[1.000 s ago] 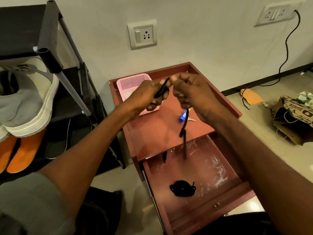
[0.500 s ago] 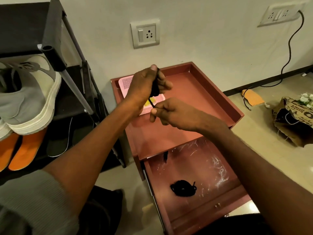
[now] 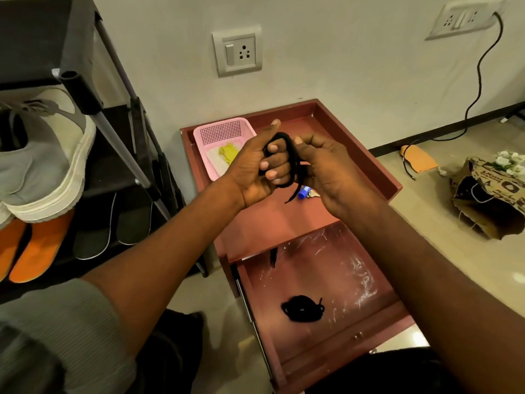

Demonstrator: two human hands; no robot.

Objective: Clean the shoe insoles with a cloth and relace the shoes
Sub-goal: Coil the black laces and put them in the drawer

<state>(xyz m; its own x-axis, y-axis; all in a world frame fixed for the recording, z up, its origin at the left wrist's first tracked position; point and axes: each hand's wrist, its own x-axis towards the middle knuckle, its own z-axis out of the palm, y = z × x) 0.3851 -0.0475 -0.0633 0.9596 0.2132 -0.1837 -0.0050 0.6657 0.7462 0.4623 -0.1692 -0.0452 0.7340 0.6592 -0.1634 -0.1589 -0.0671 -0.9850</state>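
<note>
While both hands are meeting above the red cabinet's top surface (image 3: 255, 220), the left hand (image 3: 257, 169) is curling its fingers (image 3: 274, 162) with a black shoelace (image 3: 292, 157) looping around them, thumb pointing up. The right hand (image 3: 326, 169) is pinching the same lace at the loop's 3 o'clock side, so each grip is clamped on the shoelace. One loose end of the lace is hanging down toward 6 o'clock, its tip just beside a small blue object (image 3: 303, 191) lying on the surface.

At 10 o'clock from the hands, a pink basket (image 3: 221, 132) is sitting in the surface's far left corner, holding a yellow cloth (image 3: 228, 152) and something white beneath it. At 6 o'clock, the open drawer (image 3: 341, 322) is showing a second bundled black lace (image 3: 302, 308) resting on its plastic-lined floor.

At 9 o'clock, a black shoe rack (image 3: 85, 89) is carrying a grey shoe (image 3: 42, 155) with a white sole; orange insoles (image 3: 34, 248) and dark insoles (image 3: 113, 223) are lying on the shelf under it. At 3 o'clock, on the floor, a brown paper bag (image 3: 488, 200) is lying with white flowers (image 3: 508, 163) at its mouth, and a black cable (image 3: 480, 81) is running down the wall from a socket (image 3: 466, 19). Another wall socket (image 3: 238, 51) is sitting at 12 o'clock.
</note>
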